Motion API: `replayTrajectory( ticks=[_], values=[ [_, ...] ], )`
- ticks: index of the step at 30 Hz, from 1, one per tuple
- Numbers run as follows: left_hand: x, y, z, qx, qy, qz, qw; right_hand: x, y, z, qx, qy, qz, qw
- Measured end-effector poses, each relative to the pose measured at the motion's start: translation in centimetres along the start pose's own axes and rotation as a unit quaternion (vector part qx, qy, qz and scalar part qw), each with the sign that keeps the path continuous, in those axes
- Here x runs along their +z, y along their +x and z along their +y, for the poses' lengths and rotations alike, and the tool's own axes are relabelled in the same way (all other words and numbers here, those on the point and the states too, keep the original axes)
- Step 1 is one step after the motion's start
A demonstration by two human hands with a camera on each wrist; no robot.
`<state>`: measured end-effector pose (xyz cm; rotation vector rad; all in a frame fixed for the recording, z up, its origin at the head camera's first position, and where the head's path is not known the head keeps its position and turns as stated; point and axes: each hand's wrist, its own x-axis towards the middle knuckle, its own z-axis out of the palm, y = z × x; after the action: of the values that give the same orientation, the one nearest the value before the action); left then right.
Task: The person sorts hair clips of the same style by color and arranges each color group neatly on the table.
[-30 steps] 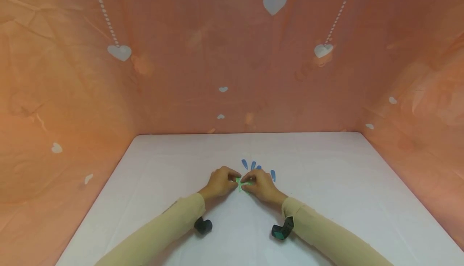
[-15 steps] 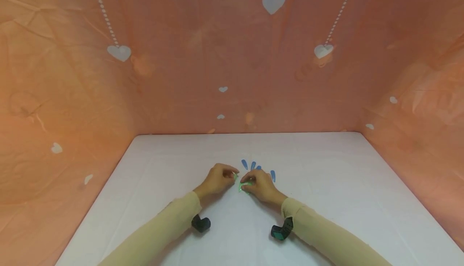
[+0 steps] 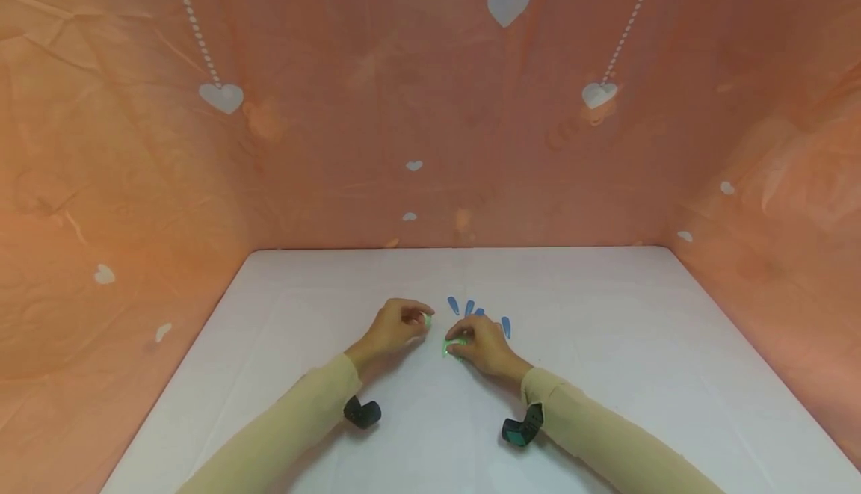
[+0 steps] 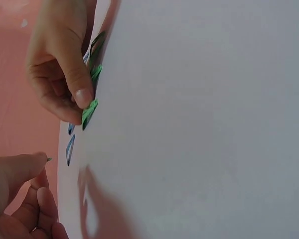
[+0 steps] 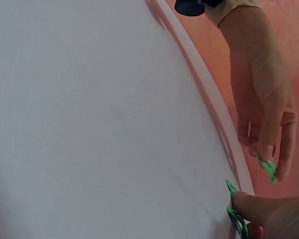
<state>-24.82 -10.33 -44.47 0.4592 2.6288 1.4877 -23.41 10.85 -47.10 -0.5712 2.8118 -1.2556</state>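
When scanned from the left edge of the tabletop, find first the left hand, raised over the surface a little left of the middle, with a narrow grip pinching one green clip between thumb and fingertips. Judge it light, thin and smooth, likely a springy hair clip: stiff enough to keep its shape and hard to crush, yet apt to twist or slip out of a loose pinch. Best taken by the flat faces near the middle, with gentle pressure.

Next, to the right, see the right hand, low by the tabletop, about midway between the left and right edges, likewise narrow in its grip, with the thumb over the loose green clips. Cannot tell how many lie within that grip. Expect awkward lifting wherever lying flat; best tipped up by the rim with a fingernail.

Toward the far edge, find blue clips spread in a fan, partly hidden behind the right hand. Farthest toward the right edge, note one blue clip just beside the right hand, probably equally light and slick.
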Motion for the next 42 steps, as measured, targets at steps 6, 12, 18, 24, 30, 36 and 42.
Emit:
replayTrajectory(
  ticks=[6,12,18,24,30,36,42],
  values=[
    [-0.9,-0.5,-0.8,0.015,-0.008,-0.003,0.9999,0.0,-0.1,0.0,0.003,-0.002,0.003,1.0],
    [-1.9,-0.8,-1.4,0.009,-0.018,-0.005,0.9998,0.0,0.0,0.1,0.01,-0.005,0.001,0.9999],
    [-2.7,-0.8,-2.0,0.018,-0.014,0.004,0.9997,0.1,0.0,0.2,0.012,-0.006,0.004,0.9999],
    [-3.6,-0.9,-2.3,0.016,-0.023,0.008,0.9996,0.1,0.0,0.3,0.0,-0.008,0.005,1.0],
    [-4.7,-0.9,-3.0,0.012,-0.003,-0.002,0.9999,0.0,0.2,0.0,-0.003,-0.006,0.01,0.9999],
    [-5.5,-0.9,-3.7,0.004,0.014,-0.004,0.9999,0.0,0.3,0.0,0.01,-0.01,0.01,0.9999],
    [-6.2,-0.9,-4.0,-0.021,0.035,0.001,0.9991,-0.1,0.1,0.0,0.013,-0.009,0.006,0.9999]
  ],
)
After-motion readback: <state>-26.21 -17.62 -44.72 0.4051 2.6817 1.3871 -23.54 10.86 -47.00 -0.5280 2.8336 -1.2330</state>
